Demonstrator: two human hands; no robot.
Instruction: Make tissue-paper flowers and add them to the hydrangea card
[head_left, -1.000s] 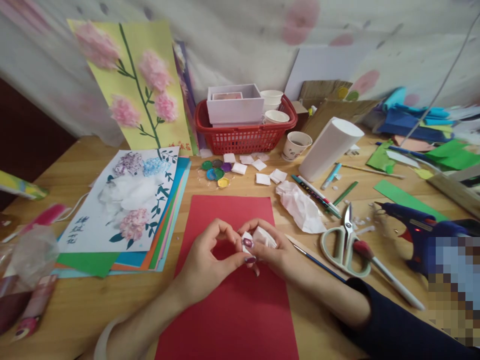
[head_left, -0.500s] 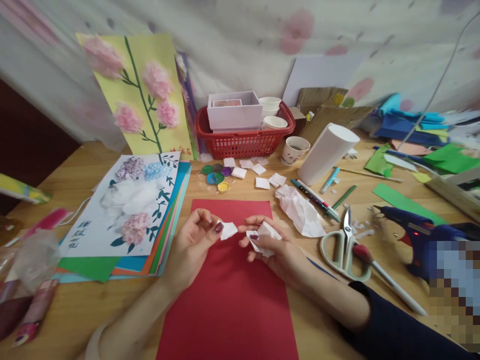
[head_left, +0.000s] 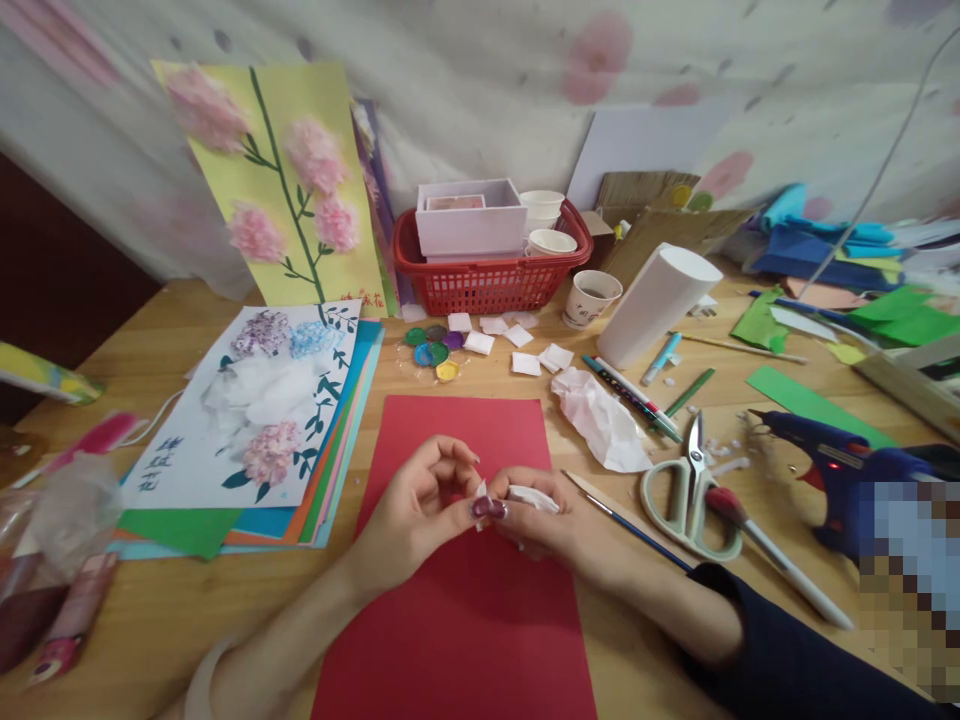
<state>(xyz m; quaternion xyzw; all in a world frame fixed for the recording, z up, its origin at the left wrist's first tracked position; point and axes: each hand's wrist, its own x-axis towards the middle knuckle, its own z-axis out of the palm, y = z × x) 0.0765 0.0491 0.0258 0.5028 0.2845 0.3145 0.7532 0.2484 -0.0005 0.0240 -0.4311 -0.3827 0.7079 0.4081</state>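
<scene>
My left hand [head_left: 420, 510] pinches a small piece of white tissue [head_left: 481, 492] between thumb and fingertips. Touching it at the thumbs, my right hand [head_left: 551, 520] is curled around more white tissue [head_left: 534, 498], and its thumb and finger meet the small piece too. Both hands hover above a red sheet of paper [head_left: 465, 640]. A crumpled white tissue [head_left: 600, 420] lies right of the sheet's far corner. Small folded white squares [head_left: 478, 343] and several paint pots [head_left: 439, 353] are beyond the sheet.
Scissors [head_left: 694, 490], brushes and a blue glue gun [head_left: 832, 450] lie at right. A red basket [head_left: 491, 285], a paper cup [head_left: 591, 300] and a white roll [head_left: 660, 305] stand behind. Flower artwork [head_left: 247, 400] rests on coloured paper at left.
My hands have come together and slightly lower. The small tissue piece, flat and apart from my right hand before, is now pinched between both hands. A thin brush is more exposed.
</scene>
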